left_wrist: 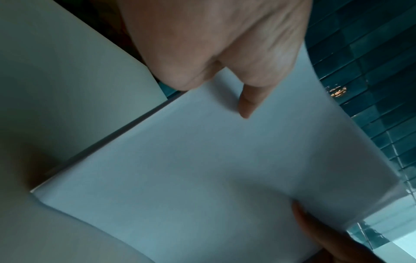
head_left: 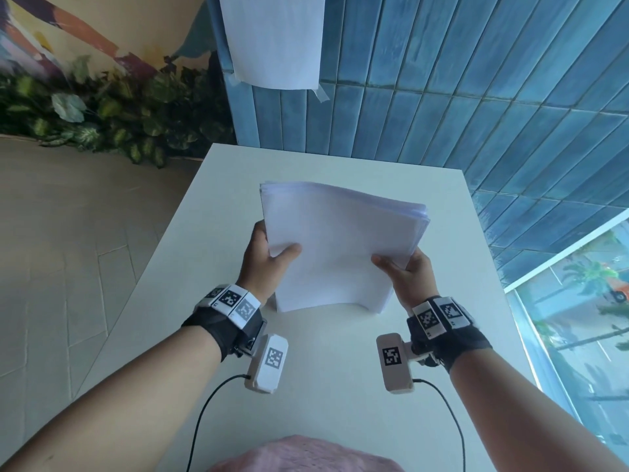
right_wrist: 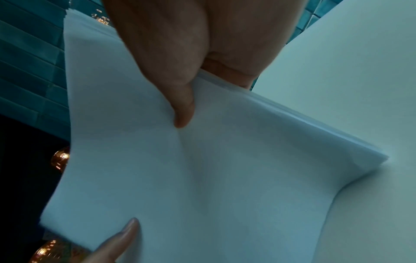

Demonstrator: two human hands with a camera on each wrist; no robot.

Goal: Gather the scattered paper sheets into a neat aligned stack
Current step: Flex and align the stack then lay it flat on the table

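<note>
A thick stack of white paper sheets stands tilted over the white table, its near edge down by the tabletop and bowed. My left hand grips the stack's left edge, thumb on top. My right hand grips its right edge the same way. In the left wrist view the left thumb presses on the top sheet. The right wrist view shows the right thumb pinching the sheets, whose edges fan slightly at the right corner.
A loose white sheet is taped to the blue tiled wall behind the table. Leafy plants line the floor at left. A window runs along the table's right side.
</note>
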